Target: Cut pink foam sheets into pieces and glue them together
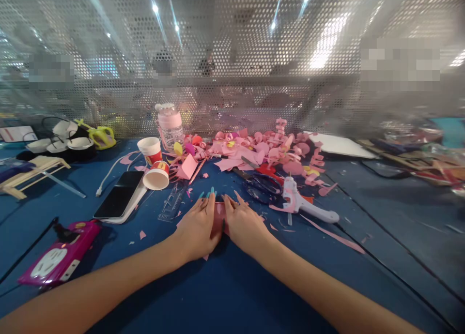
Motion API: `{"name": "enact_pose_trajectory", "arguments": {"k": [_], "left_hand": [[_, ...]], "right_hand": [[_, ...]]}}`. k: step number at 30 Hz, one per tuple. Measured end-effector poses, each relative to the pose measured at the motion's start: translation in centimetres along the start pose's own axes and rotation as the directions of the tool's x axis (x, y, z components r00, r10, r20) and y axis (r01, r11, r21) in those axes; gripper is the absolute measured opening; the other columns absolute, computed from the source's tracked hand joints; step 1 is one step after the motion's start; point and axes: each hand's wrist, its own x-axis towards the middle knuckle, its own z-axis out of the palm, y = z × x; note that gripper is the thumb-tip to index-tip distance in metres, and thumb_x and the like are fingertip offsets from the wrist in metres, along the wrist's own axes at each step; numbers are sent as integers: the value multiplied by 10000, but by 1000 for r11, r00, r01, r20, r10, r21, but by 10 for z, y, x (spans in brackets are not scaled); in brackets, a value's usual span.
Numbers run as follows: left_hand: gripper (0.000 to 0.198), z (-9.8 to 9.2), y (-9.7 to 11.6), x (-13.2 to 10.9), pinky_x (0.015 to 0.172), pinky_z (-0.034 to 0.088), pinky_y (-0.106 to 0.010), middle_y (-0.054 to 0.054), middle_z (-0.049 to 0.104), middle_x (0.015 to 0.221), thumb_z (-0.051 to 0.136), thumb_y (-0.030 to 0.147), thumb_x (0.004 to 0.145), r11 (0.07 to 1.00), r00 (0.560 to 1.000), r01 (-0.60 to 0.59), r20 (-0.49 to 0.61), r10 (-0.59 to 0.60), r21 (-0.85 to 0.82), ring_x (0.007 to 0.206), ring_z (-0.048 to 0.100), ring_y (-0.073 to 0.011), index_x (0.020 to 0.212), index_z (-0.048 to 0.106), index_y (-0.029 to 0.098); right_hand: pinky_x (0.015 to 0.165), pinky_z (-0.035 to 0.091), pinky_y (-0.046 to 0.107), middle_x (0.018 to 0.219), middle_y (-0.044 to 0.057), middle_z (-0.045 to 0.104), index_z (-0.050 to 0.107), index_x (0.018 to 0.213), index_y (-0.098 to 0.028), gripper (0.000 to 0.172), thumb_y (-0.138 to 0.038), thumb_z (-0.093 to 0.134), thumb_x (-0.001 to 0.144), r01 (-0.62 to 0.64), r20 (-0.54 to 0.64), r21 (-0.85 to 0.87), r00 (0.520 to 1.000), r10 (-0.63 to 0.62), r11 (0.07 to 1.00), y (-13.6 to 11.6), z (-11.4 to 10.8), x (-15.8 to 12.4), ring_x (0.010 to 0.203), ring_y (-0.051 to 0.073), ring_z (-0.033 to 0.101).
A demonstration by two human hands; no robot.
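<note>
A piece of pink paper [219, 213] lies low over the blue table in front of me, between my two hands and largely hidden by them. My left hand [199, 227] is closed on its left side, fingers together and pointing away from me. From the right, my right hand [246, 223] grips the same paper with bent fingers. A corner of pink paper pokes out below the left palm. Beside the left hand is a clear ruler [170, 203]. Dark-handled scissors [262, 185] and a white glue gun [308, 208] rest past the right hand.
Pink paper cut-outs [261, 150] are heaped along the back by a perforated metal screen [232, 97]. Two paper cups [156, 175], a bottle [170, 126], a phone [119, 194] and a magenta power strip [60, 254] are leftward. The glue gun's cord [395, 278] runs right.
</note>
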Motion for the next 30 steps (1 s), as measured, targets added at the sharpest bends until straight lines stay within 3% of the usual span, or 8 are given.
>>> {"name": "enact_pose_trajectory", "arguments": {"k": [4, 6, 15, 24, 30], "left_hand": [[714, -3, 2, 0, 979, 347, -433, -274, 449, 1263, 458, 250, 712, 1000, 1000, -16, -6, 16, 13, 1188, 429, -310, 1304, 182, -38], [715, -4, 3, -1, 964, 361, -439, -270, 465, 1249, 459, 248, 705, 1000, 1000, -9, -11, 9, 5, 1176, 441, -310, 1304, 189, -33], [689, -2, 7, -6, 979, 342, -454, -283, 454, 1254, 451, 254, 710, 999, 999, -22, -31, 24, 35, 1190, 421, -323, 1287, 236, -56], [703, -3, 12, -17, 1021, 301, -445, -275, 433, 1280, 462, 305, 744, 1000, 999, 26, -21, -26, -12, 1209, 404, -317, 1301, 225, -54], [730, -2, 10, -17, 1022, 269, -505, -246, 318, 1371, 449, 320, 754, 999, 999, 22, -37, -23, -41, 1285, 272, -324, 1339, 144, 8]], "right_hand": [[1008, 349, 406, 1145, 259, 562, 515, 1140, 91, 430, -48, 433, 741, 12, -165, -150, 986, -37, 989, -9, 6, -4, 1102, 279, 522], [1001, 361, 410, 1189, 247, 536, 506, 1158, 79, 434, -45, 411, 753, -1, -200, -146, 979, -28, 989, -11, 7, -5, 1143, 280, 485], [1047, 298, 410, 1256, 249, 470, 440, 1221, 83, 507, -40, 385, 732, -43, 4, 61, 999, 43, 997, -8, -1, -6, 1180, 256, 453], [1014, 343, 330, 1247, 227, 493, 422, 1242, 75, 593, -39, 412, 660, -117, 36, 133, 993, 113, 984, -12, -9, -12, 1185, 231, 451], [990, 376, 343, 1262, 233, 472, 422, 1244, 68, 619, -40, 419, 635, -125, 56, 124, 991, 119, 984, -11, -7, -10, 1182, 247, 453]]}}
